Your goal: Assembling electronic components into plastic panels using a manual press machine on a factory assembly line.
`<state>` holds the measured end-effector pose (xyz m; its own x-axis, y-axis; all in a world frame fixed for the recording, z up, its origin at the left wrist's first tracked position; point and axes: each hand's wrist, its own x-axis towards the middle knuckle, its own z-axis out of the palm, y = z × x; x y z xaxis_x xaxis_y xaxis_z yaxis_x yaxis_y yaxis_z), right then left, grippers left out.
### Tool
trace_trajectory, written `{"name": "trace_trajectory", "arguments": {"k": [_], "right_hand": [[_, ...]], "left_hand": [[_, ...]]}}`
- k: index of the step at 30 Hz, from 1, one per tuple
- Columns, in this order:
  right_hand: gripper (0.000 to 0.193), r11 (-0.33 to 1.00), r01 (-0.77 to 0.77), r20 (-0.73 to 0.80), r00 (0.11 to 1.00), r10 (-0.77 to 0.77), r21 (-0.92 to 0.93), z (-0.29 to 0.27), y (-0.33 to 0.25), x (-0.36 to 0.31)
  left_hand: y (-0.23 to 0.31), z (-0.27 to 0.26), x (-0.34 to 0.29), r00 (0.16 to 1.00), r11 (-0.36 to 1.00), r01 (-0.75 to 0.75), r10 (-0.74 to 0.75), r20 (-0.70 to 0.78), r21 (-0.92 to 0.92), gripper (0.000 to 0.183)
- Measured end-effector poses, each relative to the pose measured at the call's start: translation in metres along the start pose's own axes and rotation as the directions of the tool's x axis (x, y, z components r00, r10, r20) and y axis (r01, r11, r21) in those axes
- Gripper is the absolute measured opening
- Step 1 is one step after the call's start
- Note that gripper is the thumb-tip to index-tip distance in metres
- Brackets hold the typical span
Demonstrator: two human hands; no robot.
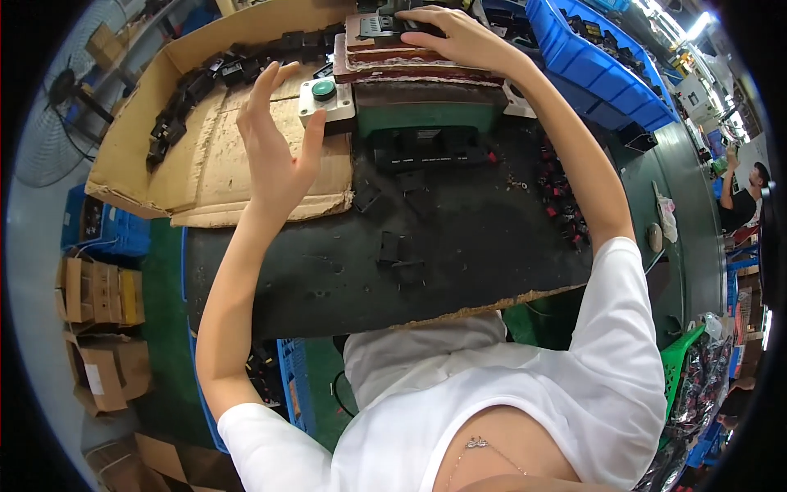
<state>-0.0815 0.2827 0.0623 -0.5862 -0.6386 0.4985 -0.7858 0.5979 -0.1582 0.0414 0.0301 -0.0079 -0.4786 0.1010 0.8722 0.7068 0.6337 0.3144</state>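
Note:
My left hand is raised with its fingers spread, holding nothing. It hangs beside a white control box with a round green button, and its thumb points toward that box. My right hand reaches across the top of a layered dark red fixture block. Between its thumb and forefinger lies a black plastic part, partly covered by the hand. A grey metal plate sits on the block just left of those fingertips. The block rests on a green base.
A cardboard tray with several black plastic parts stands at the left. Loose black pieces lie on the dark worktable. Small red and black pieces lie under my right forearm. A blue crate stands far right.

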Motion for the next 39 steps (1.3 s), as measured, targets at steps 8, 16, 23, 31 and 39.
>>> {"name": "trace_trajectory", "arguments": {"k": [8, 16, 23, 31, 39], "right_hand": [[0.037, 0.993, 0.112, -0.038, 0.993, -0.113, -0.028, -0.002, -0.012, -0.002], [0.032, 0.991, 0.129, -0.079, 0.988, -0.131, -0.027, -0.001, -0.008, 0.0], [0.047, 0.996, 0.053, 0.212, 0.977, -0.036, -0.072, -0.011, 0.0, 0.008], [0.046, 0.993, 0.063, 0.114, 0.991, -0.074, 0.101, -0.023, 0.018, 0.013], [0.054, 0.791, 0.353, -0.11, 0.88, -0.462, -0.5, -0.01, -0.101, -0.056]], "left_hand": [[0.003, 0.002, -0.001, 0.993, 0.988, 0.119, -0.12, -0.002, -0.103, 0.051], [0.013, 0.001, 0.0, 0.772, 0.604, 0.635, -0.51, 0.379, -0.482, 0.033], [0.008, 0.004, -0.005, 0.775, 0.638, 0.632, -0.506, 0.379, -0.44, 0.031], [0.006, 0.002, 0.0, 0.753, 0.65, 0.657, -0.541, 0.374, -0.383, 0.028], [0.032, -0.013, 0.004, 0.72, 0.476, 0.693, -0.503, 0.478, -0.542, 0.018]]}}
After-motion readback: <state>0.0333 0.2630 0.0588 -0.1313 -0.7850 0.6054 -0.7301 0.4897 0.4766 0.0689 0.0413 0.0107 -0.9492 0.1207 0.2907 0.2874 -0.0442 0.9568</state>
